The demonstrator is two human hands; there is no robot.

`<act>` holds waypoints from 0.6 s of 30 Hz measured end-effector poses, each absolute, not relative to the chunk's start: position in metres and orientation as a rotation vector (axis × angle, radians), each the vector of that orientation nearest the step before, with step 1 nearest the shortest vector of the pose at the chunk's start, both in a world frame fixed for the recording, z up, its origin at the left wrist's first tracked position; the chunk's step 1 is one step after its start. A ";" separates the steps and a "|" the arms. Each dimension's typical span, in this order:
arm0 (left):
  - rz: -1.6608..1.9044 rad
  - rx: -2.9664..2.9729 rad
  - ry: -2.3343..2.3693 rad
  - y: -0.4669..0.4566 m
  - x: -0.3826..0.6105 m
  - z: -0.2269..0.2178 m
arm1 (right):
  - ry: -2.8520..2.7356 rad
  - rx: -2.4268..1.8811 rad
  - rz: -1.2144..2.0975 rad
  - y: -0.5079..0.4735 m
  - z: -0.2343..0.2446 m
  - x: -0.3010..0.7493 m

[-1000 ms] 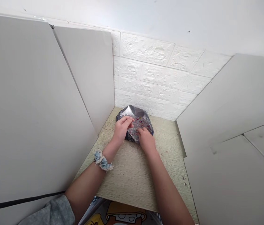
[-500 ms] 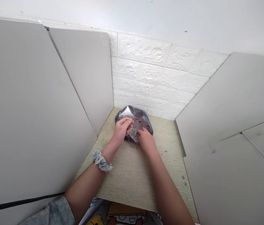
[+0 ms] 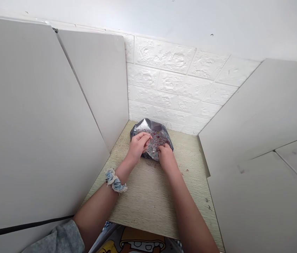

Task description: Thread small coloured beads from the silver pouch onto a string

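A dark, silver-lined bag (image 3: 146, 123) lies opened out against the brick-patterned wall. Many tiny clear, pinkish and red pieces (image 3: 155, 142), like beads, are spread over its shiny inside. My left hand (image 3: 139, 143) hovers over the bag's left part, thumb and fingertips pinched together; whatever is between them is too small to make out. At the bag's right front, my right hand (image 3: 166, 154) has its fingers curled in among the pieces, and its fingertips are partly hidden. A blue and white scrunchie (image 3: 115, 181) circles my left wrist.
The bag rests on a light wood-grain tabletop (image 3: 145, 196). White panels (image 3: 98, 80) stand close on the left, with another white panel (image 3: 256, 116) on the right. A few loose bits (image 3: 151, 164) lie in front of the bag, and small shiny bits (image 3: 208, 203) near the right edge.
My right hand has shifted slightly right across the pieces. My left hand keeps its pinch in nearly the same place. The whole view has moved a little.
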State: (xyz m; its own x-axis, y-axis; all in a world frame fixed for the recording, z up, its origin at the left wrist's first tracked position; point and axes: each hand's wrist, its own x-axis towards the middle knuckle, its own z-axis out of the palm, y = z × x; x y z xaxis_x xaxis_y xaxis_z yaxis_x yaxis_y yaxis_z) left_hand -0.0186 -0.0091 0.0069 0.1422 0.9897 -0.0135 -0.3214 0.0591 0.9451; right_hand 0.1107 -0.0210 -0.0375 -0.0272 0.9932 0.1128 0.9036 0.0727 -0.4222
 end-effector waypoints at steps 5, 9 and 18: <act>1.231 1.015 0.876 -0.008 -0.018 0.005 | -1.955 -1.851 0.398 -0.023 -0.034 0.107; 1.239 1.014 0.883 -0.008 -0.017 0.005 | -2.003 -1.866 0.419 -0.023 -0.033 0.103; 1.229 1.041 0.900 -0.010 -0.017 0.007 | -2.086 -1.864 0.368 -0.026 -0.032 0.102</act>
State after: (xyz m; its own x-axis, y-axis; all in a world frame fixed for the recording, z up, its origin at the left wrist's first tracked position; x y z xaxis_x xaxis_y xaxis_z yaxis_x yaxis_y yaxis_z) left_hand -0.0167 -0.0097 0.0071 0.1341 0.9909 0.0077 -0.2918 0.0320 0.9559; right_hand 0.1017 -0.0257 -0.0319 -0.0987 0.9930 0.0645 0.9112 0.1162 -0.3953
